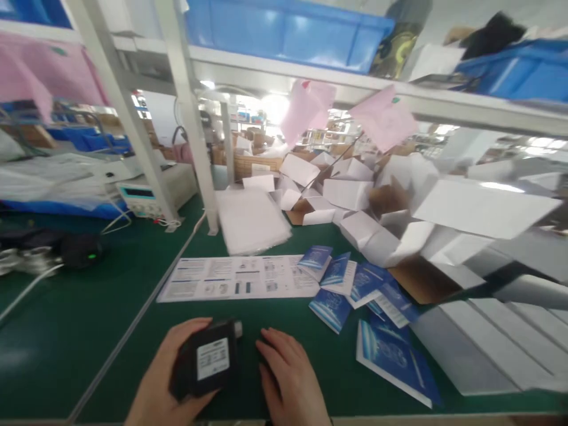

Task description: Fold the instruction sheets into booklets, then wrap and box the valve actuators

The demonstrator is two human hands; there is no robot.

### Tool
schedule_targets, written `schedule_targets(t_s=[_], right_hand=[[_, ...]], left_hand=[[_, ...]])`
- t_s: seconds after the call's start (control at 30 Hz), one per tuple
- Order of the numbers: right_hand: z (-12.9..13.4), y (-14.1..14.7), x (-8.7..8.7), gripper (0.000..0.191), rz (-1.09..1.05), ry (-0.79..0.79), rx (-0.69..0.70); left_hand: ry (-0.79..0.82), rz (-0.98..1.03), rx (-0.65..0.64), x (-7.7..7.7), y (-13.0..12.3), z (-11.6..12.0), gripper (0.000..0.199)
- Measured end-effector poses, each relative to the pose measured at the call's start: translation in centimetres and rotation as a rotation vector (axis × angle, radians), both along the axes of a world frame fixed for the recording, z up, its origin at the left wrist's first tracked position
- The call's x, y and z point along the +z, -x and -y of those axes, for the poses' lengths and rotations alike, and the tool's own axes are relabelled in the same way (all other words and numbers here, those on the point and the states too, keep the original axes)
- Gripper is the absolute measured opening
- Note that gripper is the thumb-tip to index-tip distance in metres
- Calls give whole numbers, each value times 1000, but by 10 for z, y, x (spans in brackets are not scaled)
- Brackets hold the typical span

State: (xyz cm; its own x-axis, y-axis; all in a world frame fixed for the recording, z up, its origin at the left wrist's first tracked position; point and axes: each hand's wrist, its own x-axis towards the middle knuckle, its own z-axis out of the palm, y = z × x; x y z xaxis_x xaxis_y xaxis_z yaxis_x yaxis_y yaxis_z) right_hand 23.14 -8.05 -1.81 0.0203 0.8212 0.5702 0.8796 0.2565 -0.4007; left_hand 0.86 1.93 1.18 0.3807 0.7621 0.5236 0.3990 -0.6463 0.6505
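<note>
My left hand (166, 378) is wrapped around a black boxy device (190, 365). On the device's upper face is a white printed label (213, 358), and a short pale metal stub (238, 329) sticks out at its right corner. What the device is exactly I cannot tell. Just right of it, my right hand (290, 376) holds nothing, its fingers loosely extended over the green tabletop. Beyond both hands lies a long printed instruction sheet (248, 290). Several blue booklets (331, 307) are scattered to the right of the sheet, overlapping each other.
White cartons (497, 337) stand in a row at right, with many open white boxes (359, 201) heaped behind. A stack of thin white sheets (252, 222) lies near the shelf post (195, 136). Black devices (48, 248) and a bench instrument (155, 189) sit left. Blue bins (284, 32) occupy the overhead shelf.
</note>
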Motion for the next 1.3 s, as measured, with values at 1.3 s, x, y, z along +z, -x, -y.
schedule_targets(t_s=[1.3], right_hand=[[14,29,-2,67,-980,260,107]], left_hand=[[1022,587,-37,35,-41,33,61]])
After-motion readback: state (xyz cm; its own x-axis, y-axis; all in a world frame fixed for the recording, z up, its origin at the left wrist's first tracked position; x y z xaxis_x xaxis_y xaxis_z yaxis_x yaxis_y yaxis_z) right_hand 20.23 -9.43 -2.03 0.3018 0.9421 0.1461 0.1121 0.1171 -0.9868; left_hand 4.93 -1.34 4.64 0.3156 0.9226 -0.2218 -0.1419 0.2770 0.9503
